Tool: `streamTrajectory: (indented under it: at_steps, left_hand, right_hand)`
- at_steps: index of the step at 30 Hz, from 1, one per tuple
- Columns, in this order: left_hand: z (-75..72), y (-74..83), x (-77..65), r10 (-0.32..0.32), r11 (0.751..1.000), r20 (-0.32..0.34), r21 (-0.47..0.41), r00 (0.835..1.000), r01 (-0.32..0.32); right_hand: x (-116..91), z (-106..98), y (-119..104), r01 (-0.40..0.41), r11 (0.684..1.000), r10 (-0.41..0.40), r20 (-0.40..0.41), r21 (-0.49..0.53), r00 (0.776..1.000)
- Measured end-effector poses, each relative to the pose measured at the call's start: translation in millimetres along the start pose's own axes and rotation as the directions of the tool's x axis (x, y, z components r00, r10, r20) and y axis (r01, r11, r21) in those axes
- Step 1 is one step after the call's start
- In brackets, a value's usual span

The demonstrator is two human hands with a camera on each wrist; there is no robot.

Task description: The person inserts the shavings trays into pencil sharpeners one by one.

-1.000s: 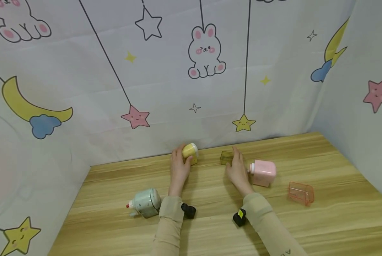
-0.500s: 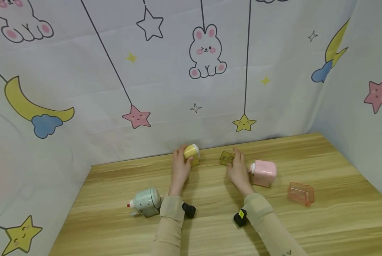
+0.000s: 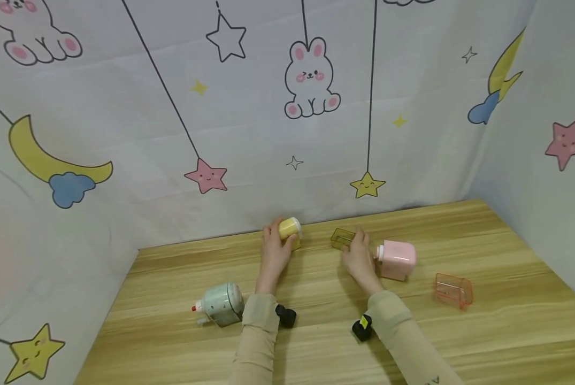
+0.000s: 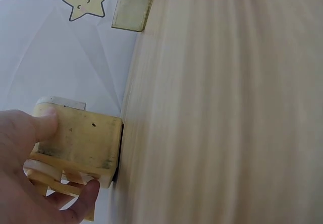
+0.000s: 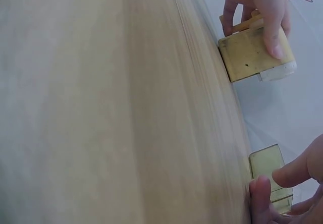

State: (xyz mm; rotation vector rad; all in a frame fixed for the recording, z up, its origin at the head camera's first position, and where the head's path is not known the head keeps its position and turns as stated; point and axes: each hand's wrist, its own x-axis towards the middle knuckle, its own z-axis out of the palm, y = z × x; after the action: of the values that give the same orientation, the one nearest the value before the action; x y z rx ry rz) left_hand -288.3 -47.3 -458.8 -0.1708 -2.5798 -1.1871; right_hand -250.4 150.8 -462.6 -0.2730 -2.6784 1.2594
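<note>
My left hand (image 3: pixel 274 255) grips a boxy yellow pencil sharpener (image 3: pixel 289 228) that stands at the table's back edge, close to the cloth wall. In the left wrist view the thumb lies on the dark-smudged yellow body (image 4: pixel 83 138), and other fingers curl round its crank side. To the right, my right hand (image 3: pixel 359 261) holds a see-through yellow shavings bin (image 3: pixel 340 238) by its right end. The right wrist view has thumb and fingers around this bin (image 5: pixel 267 164), which rests on the table and is partly hidden by them.
Just right of my right hand lies a pink sharpener (image 3: pixel 398 258), with a see-through orange bin (image 3: pixel 453 291) farther right. A pale green sharpener (image 3: pixel 221 305) with a red tip lies left of my left forearm. The patterned cloth wall (image 3: pixel 248 208) bounds the table's back.
Both hands stay nearly in place. The right hand's raised finger has lowered toward the yellow bin, and the bin has turned slightly. The left hand keeps its hold on the yellow sharpener.
</note>
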Motion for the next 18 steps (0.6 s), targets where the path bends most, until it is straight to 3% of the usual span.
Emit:
streamTrajectory:
  at_steps: [5, 10, 18]
  left_hand:
    - [0.5, 0.0, -1.2, 0.008, 1.000, -0.004, -0.017, 1.000, -0.008]
    - [1.0, -0.7, -0.7, 0.056, 0.998, -0.004, -0.017, 0.998, -0.056]
    - [0.0, 1.4, -1.9, 0.128, 0.992, 0.051, -0.020, 0.990, -0.128]
  right_hand:
    - [0.0, 0.3, 0.2, 0.016, 1.000, -0.016, 0.010, -0.023, 1.000]
    - [-0.1, 1.3, 0.9, 0.042, 0.999, -0.041, 0.025, -0.034, 0.999]
    - [-2.2, 3.1, -1.5, 0.066, 0.997, -0.064, 0.047, -0.046, 0.997]
